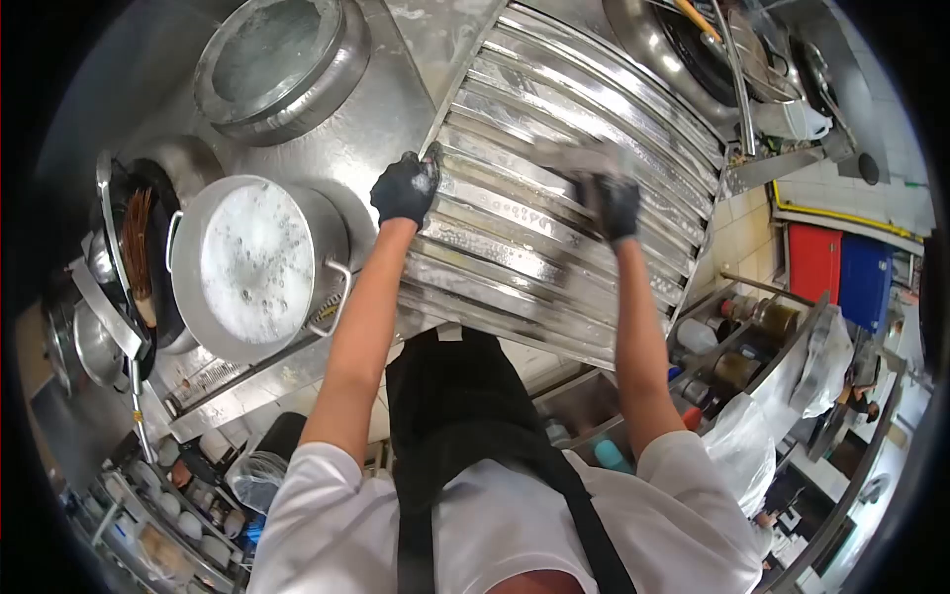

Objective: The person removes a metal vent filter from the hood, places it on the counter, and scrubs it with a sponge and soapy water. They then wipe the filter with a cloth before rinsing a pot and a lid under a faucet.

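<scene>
A large ribbed stainless steel baffle filter [485, 223], wet with suds in its channels, lies slanted in front of me. My left hand [406, 188], in a black glove, is closed around the filter's left edge. My right hand [609, 205], gloved too and smeared by motion, is over the filter's right half. It grips a greyish pad [574, 156] against the ribs; blur hides exactly what kind of pad it is. Left of my left arm stands a big two-handled pot [185, 307] holding foamy white water [252, 257].
A round metal vessel [341, 94] stands on the steel counter [391, 89] at upper left. A bamboo brush [139, 247] and pans crowd the far left. At upper right is a wok station [673, 69]. Bottles and jars [737, 368] fill a rack at lower right.
</scene>
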A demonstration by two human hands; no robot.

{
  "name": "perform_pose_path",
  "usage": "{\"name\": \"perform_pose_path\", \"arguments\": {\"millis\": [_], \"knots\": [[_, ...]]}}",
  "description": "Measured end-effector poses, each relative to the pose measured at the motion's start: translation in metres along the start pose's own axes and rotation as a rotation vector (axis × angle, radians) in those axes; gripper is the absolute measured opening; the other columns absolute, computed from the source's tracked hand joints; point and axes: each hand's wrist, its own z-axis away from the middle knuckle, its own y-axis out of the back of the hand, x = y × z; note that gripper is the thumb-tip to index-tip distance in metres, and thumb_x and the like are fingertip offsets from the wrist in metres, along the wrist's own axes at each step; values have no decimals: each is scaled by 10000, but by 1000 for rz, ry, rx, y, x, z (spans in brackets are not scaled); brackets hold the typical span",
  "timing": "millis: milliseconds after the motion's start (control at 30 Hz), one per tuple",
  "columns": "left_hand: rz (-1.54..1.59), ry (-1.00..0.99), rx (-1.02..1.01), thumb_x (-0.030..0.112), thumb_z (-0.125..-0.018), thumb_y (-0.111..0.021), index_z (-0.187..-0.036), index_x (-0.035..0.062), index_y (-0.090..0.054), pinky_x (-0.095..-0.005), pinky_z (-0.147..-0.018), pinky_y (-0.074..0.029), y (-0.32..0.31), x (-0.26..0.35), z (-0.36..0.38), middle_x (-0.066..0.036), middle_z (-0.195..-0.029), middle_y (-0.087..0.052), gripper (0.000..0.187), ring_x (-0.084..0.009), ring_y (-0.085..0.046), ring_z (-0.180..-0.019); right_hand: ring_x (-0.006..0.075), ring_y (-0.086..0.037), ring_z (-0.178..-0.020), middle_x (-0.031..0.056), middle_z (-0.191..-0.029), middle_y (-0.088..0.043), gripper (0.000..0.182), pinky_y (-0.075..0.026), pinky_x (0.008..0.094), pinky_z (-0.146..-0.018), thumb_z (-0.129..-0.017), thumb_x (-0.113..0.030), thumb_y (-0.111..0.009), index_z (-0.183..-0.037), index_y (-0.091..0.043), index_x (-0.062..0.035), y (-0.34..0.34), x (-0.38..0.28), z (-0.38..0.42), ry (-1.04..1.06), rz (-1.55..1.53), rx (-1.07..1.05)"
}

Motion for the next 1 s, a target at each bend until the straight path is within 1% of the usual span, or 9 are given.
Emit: {"name": "perform_pose_path", "arguments": {"millis": [167, 300, 467, 500, 633, 667, 700, 833, 1000], "knots": [[117, 82, -46, 537, -946, -372, -1101, 84, -646, -516, -873, -502, 11, 12, 7, -243, -1021, -680, 552, -430, -644, -994, 404, -610, -958, 228, -1043, -654, 554, -485, 504, -808, -852, -570, -602, -1089, -671, -73, 81, 156, 142, -813, 443, -236], [124, 73, 20, 509, -942, -388, -1079, 69, -632, -520, -866, -501, 2, 17, 8, -248, -1000, -681, 521, -431, -647, -982, 398, -605, -1007, 235, -1088, -641, 640, -486, 499, -832, -832, -596, -613, -1146, -635, -38, 75, 196, 166, -585, 278, -241], [115, 10, 4, 454, -913, -451, -1056, 59, -627, -516, -838, -508, -5, 11, 2, -256, -981, -676, 455, -435, -648, -951, 388, -609, -1006, 233, -1102, -643, 689, -483, 493, -818, -810, -536, -682, -1254, -565, -22, 57, 68, 53, -296, 200, -262], [135, 12, 18, 557, -926, -395, -1044, 52, -661, -510, -852, -509, -9, 9, 1, -247, -983, -684, 583, -434, -646, -970, 387, -615, -986, 230, -1086, -649, 678, -488, 483, -802, -798, -513, -706, -1248, -565, -25, 41, 50, 31, -235, 169, -194], [139, -83, 55, 549, -929, -397, -995, 62, -673, -501, -842, -512, -16, 1, -3, -224, -984, -688, 564, -416, -650, -965, 354, -641, -885, 216, -1011, -671, 596, -515, 410, -752, -802, -364, -754, -1233, -560, -1, 6, -11, -30, -365, -243, -55], [111, -97, 114, 537, -937, -393, -995, 70, -677, -499, -835, -515, -15, 3, 5, -223, -971, -690, 550, -408, -656, -956, 330, -638, -861, 194, -978, -676, 557, -516, 408, -761, -820, -311, -745, -1244, -561, -1, 6, -21, -25, -369, -504, 89], [66, -17, 61, 534, -940, -390, -1004, 73, -670, -506, -822, -513, -5, 12, 9, -214, -956, -693, 543, -405, -659, -944, 328, -632, -853, 187, -962, -674, 529, -516, 409, -764, -821, -300, -745, -1223, -575, -2, -17, -7, 7, -213, -316, 304], [78, -32, 230, 461, -942, -413, -1019, 102, -612, -526, -797, -506, -17, 8, 12, -207, -935, -687, 417, -425, -658, -875, 165, -628, -877, 90, -1027, -682, 300, -521, 322, -746, -864, -103, -665, -1117, -624, 54, 88, -58, 47, -582, -909, 368], [17, 93, 129, 478, -963, -387, -1050, 86, -624, -528, -830, -496, -13, -39, 81, -172, -959, -696, 467, -411, -655, -910, 295, -512, -1193, 195, -1317, -544, 650, -362, 417, -1051, -895, -410, -632, -1326, -494, 56, 168, -37, 200, -661, -569, 151]]}}
